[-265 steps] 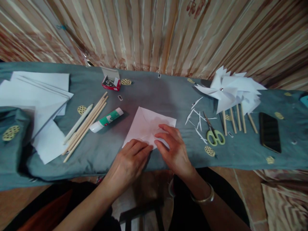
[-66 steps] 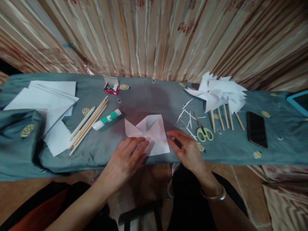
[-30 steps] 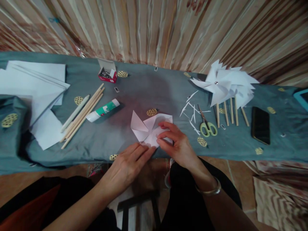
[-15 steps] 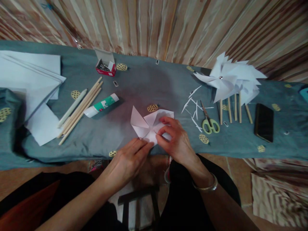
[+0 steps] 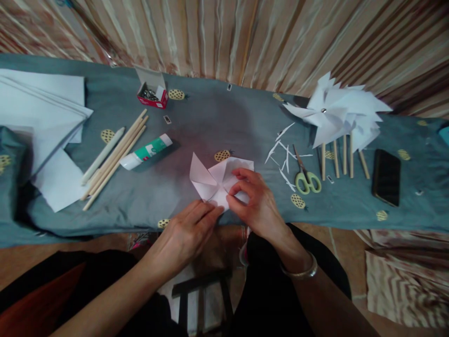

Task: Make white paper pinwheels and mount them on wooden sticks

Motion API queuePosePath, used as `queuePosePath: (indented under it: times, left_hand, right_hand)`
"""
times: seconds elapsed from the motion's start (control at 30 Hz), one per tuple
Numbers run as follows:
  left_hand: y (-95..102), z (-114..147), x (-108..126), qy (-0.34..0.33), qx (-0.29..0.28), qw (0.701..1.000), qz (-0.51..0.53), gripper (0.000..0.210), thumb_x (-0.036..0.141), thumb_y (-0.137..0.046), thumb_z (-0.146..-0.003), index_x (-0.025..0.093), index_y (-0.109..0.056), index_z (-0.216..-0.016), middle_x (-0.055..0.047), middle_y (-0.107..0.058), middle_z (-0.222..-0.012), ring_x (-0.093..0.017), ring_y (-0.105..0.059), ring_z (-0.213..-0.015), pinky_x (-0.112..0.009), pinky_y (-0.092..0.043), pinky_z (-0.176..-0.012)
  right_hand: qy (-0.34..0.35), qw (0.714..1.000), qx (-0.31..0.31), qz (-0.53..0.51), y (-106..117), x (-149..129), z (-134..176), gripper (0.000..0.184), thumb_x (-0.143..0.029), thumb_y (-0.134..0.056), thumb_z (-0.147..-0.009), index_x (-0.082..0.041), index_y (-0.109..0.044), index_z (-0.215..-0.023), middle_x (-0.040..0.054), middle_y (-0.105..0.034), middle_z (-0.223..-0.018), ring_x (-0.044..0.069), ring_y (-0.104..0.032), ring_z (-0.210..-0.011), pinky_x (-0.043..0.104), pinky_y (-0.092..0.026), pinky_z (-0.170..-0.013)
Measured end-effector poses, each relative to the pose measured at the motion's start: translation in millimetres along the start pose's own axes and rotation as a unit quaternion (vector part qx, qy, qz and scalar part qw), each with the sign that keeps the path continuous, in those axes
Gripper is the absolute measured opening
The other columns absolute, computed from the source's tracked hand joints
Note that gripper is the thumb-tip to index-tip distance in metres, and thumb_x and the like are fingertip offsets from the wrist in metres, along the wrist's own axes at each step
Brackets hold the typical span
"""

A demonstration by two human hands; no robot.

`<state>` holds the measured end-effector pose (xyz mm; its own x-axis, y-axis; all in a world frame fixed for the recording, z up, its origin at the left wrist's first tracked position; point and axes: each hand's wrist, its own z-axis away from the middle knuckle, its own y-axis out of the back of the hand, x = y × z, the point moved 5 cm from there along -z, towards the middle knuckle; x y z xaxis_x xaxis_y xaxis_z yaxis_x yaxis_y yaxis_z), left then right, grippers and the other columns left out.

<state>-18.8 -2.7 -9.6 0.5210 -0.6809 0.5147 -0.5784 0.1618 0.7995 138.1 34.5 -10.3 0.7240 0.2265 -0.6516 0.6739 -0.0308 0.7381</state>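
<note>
Now both hands meet on a paper pinwheel blank

Head view: the white pinwheel blank (image 5: 203, 177) lies on the teal pineapple-print tablecloth (image 5: 196, 126), straight in front of the person and close to the table's near edge. It is about as wide as it is deep, with no clear long axis; one pointed blade stands up at its far left corner, and another flap curves over on the right. Its middle, where the folds converge, lies just left of the fingertips of the right hand (image 5: 257, 203) and just beyond the thumb of the left hand (image 5: 189, 229), so the right is the nearer.

The right thumb and forefinger are drawn together on the paper beside that middle, apparently pinching a fold, with the other fingers curled above. The left hand lies low over the near left edge, fingers side by side; its fingertips are partly hidden, so whether they pinch or merely press cannot be told. Green-handled scissors (image 5: 307, 182) lie well to the right, a glue stick (image 5: 149, 150) to the left.
</note>
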Motion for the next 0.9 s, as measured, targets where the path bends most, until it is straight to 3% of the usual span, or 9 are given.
queuePosePath:
  times: [0.5,0.9]
  left_hand:
    - [-1.9,-0.5,0.1,-0.007,-0.008,1.000,-0.009,0.031,0.008,-0.052,-0.090,0.010,-0.056,-0.121,-0.011,-0.064,-0.104,-0.021,-0.060,-0.092,-0.034,-0.058,-0.078]
    - [-0.9,-0.8,0.8,-0.004,-0.006,1.000,-0.005,0.029,0.011,-0.049,-0.092,0.012,-0.055,-0.121,-0.011,-0.064,-0.101,-0.020,-0.061,-0.089,-0.034,-0.058,-0.075]
  right_hand:
    - [0.002,1.000,-0.008,-0.008,0.2,-0.2,-0.1,0.008,-0.013,-0.061,-0.076,-0.021,-0.061,-0.074,0.0094,-0.060,-0.117,0.025,-0.057,-0.111,0.043,-0.047,-0.097]
    - [0.046,0.998,-0.027,0.013,-3.6,-2.1,4.3,0.028,-0.012,-0.054,-0.083,-0.026,-0.070,-0.103,0.0077,-0.053,-0.131,0.024,-0.052,-0.120,0.044,-0.048,-0.098]
